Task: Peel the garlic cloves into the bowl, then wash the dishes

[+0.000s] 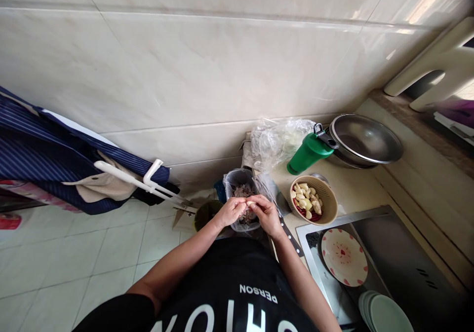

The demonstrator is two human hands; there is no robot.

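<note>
My left hand (230, 210) and my right hand (265, 212) meet over a bin lined with a clear bag (239, 183) holding papery peelings. Both hands pinch a small pale garlic clove (250, 203) between their fingertips. Just right of my right hand, on the counter, stands a tan basket bowl (327, 200) with several peeled garlic cloves and red chillies. A knife (291, 237) lies along the counter edge under my right wrist.
A green bottle (309, 153) lies tilted by a steel bowl (365, 139) and a crumpled clear plastic bag (277, 139) at the wall. A red-patterned plate (344, 257) and stacked pale plates (385, 314) sit on the cooktop. Striped cloth on a white rack (144, 180) hangs at left.
</note>
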